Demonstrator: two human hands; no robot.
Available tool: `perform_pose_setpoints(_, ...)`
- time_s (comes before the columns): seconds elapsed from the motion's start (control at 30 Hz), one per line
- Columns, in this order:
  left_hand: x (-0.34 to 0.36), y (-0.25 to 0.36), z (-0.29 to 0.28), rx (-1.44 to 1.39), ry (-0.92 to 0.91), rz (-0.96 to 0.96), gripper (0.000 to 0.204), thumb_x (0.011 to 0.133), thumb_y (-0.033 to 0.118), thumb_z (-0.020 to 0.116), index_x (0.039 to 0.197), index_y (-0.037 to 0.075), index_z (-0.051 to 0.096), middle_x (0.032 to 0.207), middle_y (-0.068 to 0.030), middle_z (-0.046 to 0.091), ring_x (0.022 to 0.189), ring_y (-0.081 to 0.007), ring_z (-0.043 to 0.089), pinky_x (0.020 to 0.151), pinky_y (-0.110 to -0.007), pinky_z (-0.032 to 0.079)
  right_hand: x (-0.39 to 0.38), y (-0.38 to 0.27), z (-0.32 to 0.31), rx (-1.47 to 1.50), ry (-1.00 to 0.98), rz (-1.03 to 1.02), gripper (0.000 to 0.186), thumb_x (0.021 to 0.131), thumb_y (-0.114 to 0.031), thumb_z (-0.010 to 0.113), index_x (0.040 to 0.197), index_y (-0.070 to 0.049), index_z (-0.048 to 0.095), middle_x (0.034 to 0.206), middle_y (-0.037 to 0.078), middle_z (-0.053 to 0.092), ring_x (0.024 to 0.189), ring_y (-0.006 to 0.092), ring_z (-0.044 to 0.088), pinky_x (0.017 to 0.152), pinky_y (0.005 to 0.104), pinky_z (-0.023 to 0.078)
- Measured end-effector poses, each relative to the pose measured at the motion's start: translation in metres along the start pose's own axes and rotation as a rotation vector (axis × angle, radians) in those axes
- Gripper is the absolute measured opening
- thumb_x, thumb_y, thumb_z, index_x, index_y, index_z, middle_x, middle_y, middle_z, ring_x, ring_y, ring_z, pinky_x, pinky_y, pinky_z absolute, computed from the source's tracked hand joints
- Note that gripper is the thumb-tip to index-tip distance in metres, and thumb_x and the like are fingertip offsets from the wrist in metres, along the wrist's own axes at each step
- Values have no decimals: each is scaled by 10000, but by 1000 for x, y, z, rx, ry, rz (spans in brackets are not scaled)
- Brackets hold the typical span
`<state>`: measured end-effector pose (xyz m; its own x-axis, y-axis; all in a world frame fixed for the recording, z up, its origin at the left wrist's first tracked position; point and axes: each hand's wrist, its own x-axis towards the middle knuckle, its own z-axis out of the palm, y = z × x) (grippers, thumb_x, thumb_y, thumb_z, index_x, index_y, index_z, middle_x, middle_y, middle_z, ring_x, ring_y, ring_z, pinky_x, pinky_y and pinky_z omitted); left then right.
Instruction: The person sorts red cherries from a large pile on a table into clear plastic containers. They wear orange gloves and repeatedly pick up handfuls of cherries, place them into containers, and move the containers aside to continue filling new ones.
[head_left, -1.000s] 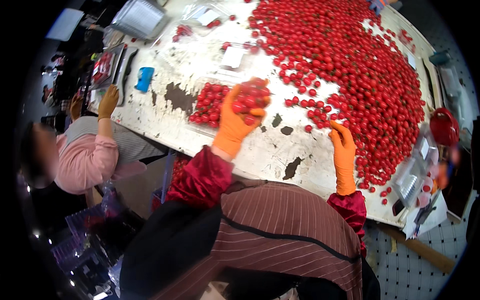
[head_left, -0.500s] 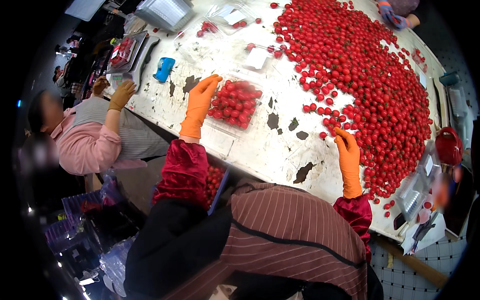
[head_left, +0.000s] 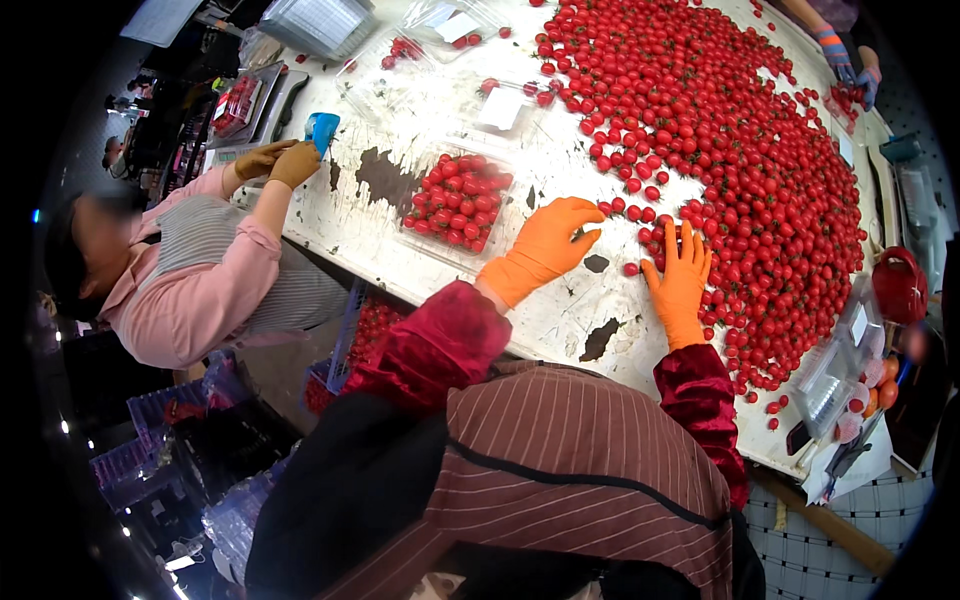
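My left hand [head_left: 540, 250], in an orange glove, reaches rightward over the white, worn table [head_left: 400, 280], curved fingers apart beside a few loose cherry tomatoes [head_left: 616, 206]. My right hand [head_left: 678, 285], gloved alike, has its fingers spread on the edge of the large tomato heap [head_left: 760, 200], touching some fruit; whether any lies under the fingertips is hidden. Left of my left hand sits a clear punnet [head_left: 425, 240] filled with tomatoes.
At left, a pink-sleeved co-worker's gloved hands [head_left: 292, 163] are at a blue dispenser [head_left: 322, 130]. Another person's hands [head_left: 840, 62] reach in top right. Clear containers [head_left: 316, 28], a scale [head_left: 282, 95], a red container [head_left: 898, 285] and crates [head_left: 355, 320] below surround the workplace.
My left hand, earlier holding tomatoes over the punnet, has let go and moved right. My right hand has moved up among the tomatoes. The co-worker's hands have moved to the blue dispenser.
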<state>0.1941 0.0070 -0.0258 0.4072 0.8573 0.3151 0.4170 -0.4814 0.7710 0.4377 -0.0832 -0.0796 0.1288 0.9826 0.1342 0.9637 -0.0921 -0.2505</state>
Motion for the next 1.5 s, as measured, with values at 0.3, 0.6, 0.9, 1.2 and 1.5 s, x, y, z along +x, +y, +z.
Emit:
perform_pose_setpoints(0.3, 13, -83, -93, 945, -160, -264, 171, 711, 267, 778, 849, 169, 754, 966, -90, 630, 929, -309, 608, 774, -430, 494, -8, 0, -4, 26, 13, 32, 733, 821, -347, 699, 1464, -166, 394, 1491, 117, 393, 1353, 340, 365, 1143, 524, 209)
perform_pose_setpoints(0.6, 27, -76, -116, 464, -262, -393, 166, 744, 183, 781, 890, 110, 751, 1022, -110, 597, 949, -303, 600, 802, -394, 505, -6, -1, -5, 30, 31, 24, 714, 819, -329, 696, 1446, -142, 411, 1469, 120, 407, 1325, 318, 390, 1130, 518, 233)
perform_pose_setpoints(0.9, -4, -43, -146, -670, -65, -609, 240, 941, 94, 620, 1166, 11, 609, 1146, -77, 647, 959, -144, 617, 804, -263, 530, -8, -1, -2, 37, 33, 37, 743, 809, -337, 699, 1461, -143, 400, 1485, 130, 398, 1345, 313, 375, 1141, 511, 207)
perform_pose_setpoints(1.2, -31, -19, -174, -550, -6, -604, 261, 981, 145, 560, 1201, 19, 624, 1110, -36, 648, 905, -99, 566, 813, -242, 461, -9, -2, -2, 27, 38, 21, 741, 816, -332, 697, 1467, -151, 393, 1497, 125, 388, 1342, 321, 380, 1148, 510, 212)
perform_pose_setpoints(1.5, -250, -108, -236, 247, -562, -847, 255, 814, 173, 686, 1029, 37, 699, 953, -155, 715, 898, -282, 685, 801, -366, 531, -10, -1, 4, 23, 35, 8, 733, 820, -339, 697, 1464, -159, 398, 1496, 123, 382, 1358, 313, 365, 1143, 516, 210)
